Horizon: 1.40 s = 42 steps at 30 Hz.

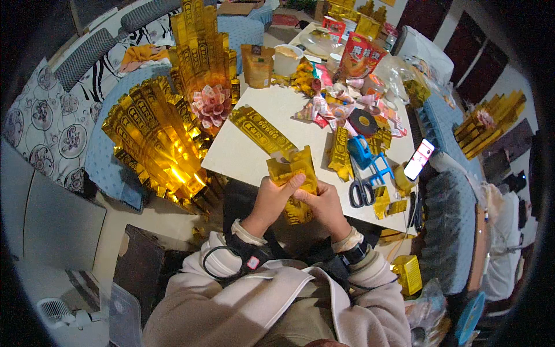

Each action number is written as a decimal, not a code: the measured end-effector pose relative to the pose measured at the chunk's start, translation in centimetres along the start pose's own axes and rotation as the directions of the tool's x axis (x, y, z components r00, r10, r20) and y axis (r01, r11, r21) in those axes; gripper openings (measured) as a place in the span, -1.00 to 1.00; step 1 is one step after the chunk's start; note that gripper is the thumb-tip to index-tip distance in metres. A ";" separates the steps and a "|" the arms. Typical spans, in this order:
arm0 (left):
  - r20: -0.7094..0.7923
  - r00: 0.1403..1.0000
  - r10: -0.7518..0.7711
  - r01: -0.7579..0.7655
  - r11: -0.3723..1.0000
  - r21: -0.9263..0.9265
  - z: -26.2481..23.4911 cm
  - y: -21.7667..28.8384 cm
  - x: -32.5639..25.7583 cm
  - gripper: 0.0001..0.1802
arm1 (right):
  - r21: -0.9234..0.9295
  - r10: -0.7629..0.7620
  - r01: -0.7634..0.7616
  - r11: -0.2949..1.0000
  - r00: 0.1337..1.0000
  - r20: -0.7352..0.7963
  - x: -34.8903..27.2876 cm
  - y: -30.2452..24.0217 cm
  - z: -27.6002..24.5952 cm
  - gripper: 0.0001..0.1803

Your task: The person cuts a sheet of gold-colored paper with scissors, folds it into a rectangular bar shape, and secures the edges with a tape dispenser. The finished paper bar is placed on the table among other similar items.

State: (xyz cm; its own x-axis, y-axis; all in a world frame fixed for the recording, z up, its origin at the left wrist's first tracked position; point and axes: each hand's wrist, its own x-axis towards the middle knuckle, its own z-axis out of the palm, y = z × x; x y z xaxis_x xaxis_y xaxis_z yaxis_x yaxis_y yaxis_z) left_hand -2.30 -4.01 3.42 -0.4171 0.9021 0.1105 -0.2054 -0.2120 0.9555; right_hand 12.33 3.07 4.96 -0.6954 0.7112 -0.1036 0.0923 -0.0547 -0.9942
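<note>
A folded piece of gold foil paper (296, 162) is pinched between my two hands at the near edge of the table. My left hand (270, 200) grips its left side, thumb on top. From the right, my right hand (328, 207) holds it, its thumb close to the other thumb. The paper's lower end hangs below the hands. Just beyond it lies a flat gold foil strip (261, 132) with dark printing. A folded gold packet (340, 154) rests to the right, beside a blue tape dispenser (362, 153) and black-handled scissors (362, 193).
Tall gold foil stacks (156, 139) with a pink paper flower (212, 106) stand left of the white table (222, 151). A roll of black tape (363, 122), a red food bag (361, 56) and crumpled wrappers lie at the back right. A lit phone (419, 159) stands at the right edge.
</note>
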 end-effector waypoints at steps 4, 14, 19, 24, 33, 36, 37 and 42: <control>0.003 1.000 0.022 -0.022 0.993 -0.120 -0.5 1.0 0.2 -0.64 | -0.016 -0.001 0.001 1.000 1.000 0.023 -0.1 1.1 -0.1 -0.61; -0.115 0.954 0.276 -0.266 0.959 0.097 0.5 0.6 0.2 0.24 | -0.741 -0.367 0.220 0.635 0.930 -0.038 -1.2 5.0 0.4 -0.66; -0.202 0.894 0.400 -0.343 0.900 0.268 1.5 0.3 0.7 0.12 | -0.797 -0.441 0.310 0.519 0.895 0.061 -0.7 3.5 1.0 -0.47; -0.124 0.930 0.345 -0.320 0.928 0.190 1.1 -1.2 2.9 0.07 | -0.844 -0.822 0.492 0.211 0.557 0.119 -0.9 -0.3 -0.7 -0.37; 0.072 0.939 0.335 -0.343 0.916 0.210 1.7 -5.7 3.4 0.17 | -0.948 -0.710 0.319 -0.010 0.665 0.232 -0.2 -2.4 -1.1 -0.50; 0.079 0.912 0.403 -0.409 0.879 0.245 1.9 -6.0 3.5 0.14 | -0.947 -0.705 0.321 0.001 0.672 0.227 0.0 -2.2 -1.3 -0.58; 0.057 0.871 0.488 -0.478 0.816 0.324 1.9 -6.0 3.4 0.13 | -0.946 -0.705 0.323 0.013 0.674 0.220 0.1 -2.1 -1.4 -0.60; 0.010 0.791 0.611 -0.534 0.683 0.499 1.6 -5.6 2.3 0.04 | -0.941 -0.726 0.338 0.025 0.653 0.215 0.4 -1.8 -1.7 -0.65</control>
State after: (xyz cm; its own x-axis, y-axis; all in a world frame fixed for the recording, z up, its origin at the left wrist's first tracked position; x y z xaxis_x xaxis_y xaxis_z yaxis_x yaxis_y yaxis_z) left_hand -0.73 -0.21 -1.22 -0.4466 0.5882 0.6742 0.5244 -0.4385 0.7299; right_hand 13.06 4.64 6.76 -0.6745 0.3535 0.6481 0.4382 0.8982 -0.0338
